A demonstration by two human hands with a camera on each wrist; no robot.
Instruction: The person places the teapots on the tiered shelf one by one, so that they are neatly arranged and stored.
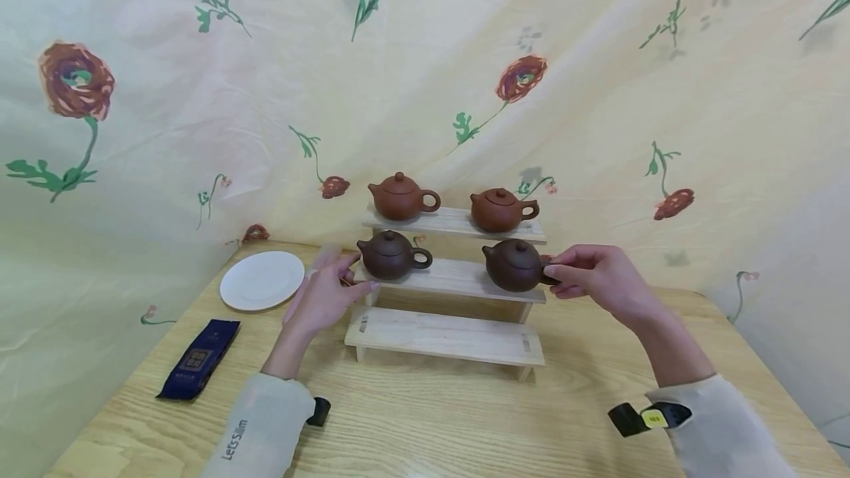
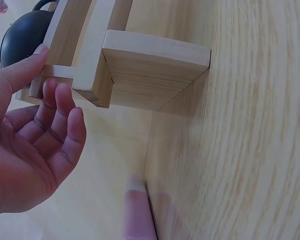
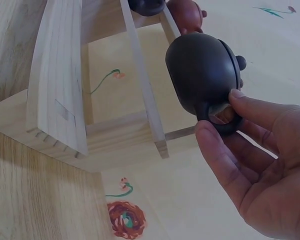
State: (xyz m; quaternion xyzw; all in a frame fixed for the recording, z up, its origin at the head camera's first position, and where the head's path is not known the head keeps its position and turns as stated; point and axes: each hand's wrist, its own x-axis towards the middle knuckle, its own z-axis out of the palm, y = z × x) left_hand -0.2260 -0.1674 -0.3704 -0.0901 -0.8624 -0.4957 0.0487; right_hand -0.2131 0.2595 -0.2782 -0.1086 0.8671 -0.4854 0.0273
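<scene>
My right hand [image 1: 594,279] pinches the looped handle of a dark brown teapot [image 3: 202,70] between thumb and fingers. That teapot is close over the right end of the middle shelf, spout toward the left. At the other end of this shelf, my left hand [image 1: 332,290] holds the board's end, thumb at the front corner and remaining fingers loosely curled beside it. Its index finger is right by the spout of a second dark teapot [image 1: 387,255], which stands on the shelf. Two reddish-brown teapots, one left [image 1: 398,198] and one right [image 1: 499,210], stand on the top shelf.
The three-step wooden stand [image 1: 445,334] is on a wood-grain table [image 1: 412,419], its lowest step bare. Left of it lie a white plate [image 1: 262,280] and a dark blue packet [image 1: 201,360]. A flower-patterned cloth [image 1: 425,80] hangs behind.
</scene>
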